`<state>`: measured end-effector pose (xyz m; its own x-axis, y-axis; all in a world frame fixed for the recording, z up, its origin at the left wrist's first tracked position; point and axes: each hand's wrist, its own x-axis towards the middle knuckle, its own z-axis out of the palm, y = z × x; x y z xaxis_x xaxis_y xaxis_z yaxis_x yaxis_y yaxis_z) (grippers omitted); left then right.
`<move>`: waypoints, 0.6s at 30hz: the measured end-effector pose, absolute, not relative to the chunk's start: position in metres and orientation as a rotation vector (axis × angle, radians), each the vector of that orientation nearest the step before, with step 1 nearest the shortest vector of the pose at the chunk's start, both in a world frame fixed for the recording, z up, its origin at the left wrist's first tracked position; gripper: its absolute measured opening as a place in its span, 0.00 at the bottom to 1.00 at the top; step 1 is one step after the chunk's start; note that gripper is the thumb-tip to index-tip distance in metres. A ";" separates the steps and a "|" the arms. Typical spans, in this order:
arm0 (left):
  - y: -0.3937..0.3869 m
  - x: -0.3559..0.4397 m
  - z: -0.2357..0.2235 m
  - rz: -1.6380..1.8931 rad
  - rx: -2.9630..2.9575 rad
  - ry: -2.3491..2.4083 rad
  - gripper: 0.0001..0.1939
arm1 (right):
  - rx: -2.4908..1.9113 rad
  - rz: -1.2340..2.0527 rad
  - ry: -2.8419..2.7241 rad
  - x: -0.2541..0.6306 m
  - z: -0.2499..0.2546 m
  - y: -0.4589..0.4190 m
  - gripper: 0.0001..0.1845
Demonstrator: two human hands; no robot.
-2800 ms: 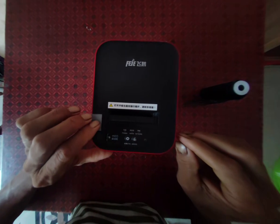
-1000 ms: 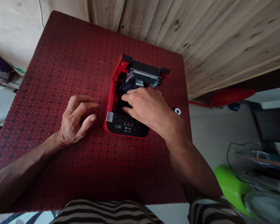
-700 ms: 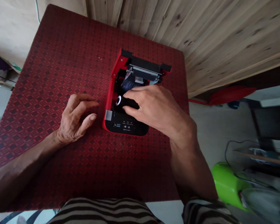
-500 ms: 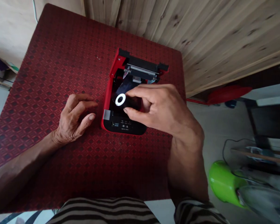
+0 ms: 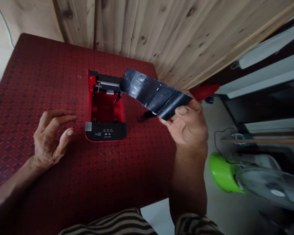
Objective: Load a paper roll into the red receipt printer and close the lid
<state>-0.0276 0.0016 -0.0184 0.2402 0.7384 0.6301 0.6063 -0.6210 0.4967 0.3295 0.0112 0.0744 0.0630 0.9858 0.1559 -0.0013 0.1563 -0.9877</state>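
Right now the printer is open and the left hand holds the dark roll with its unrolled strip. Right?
Wrong hand: the head view shows the right hand holding the dark roll with its unrolled strip. The printer is open.

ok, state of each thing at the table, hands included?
printer: upright on the table
lid: raised
paper bay: open, red interior exposed
black roll: off the table, partly unwound, loose length extended toward the lid
right hand: closed on the roll
left hand: fingers parted, holding nothing, apart from the printer
dark object: partly hidden, exact state unclear
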 end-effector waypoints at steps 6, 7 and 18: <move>0.000 -0.026 -0.017 1.366 2.389 1.263 0.14 | -1.378 0.893 -1.286 0.360 0.067 0.043 0.18; 0.000 -0.025 -0.017 1.360 2.390 1.263 0.14 | -1.428 0.830 -1.341 0.364 0.063 0.052 0.17; 0.000 -0.026 -0.026 1.290 2.359 1.271 0.14 | -1.878 0.610 -1.935 0.366 0.012 0.114 0.09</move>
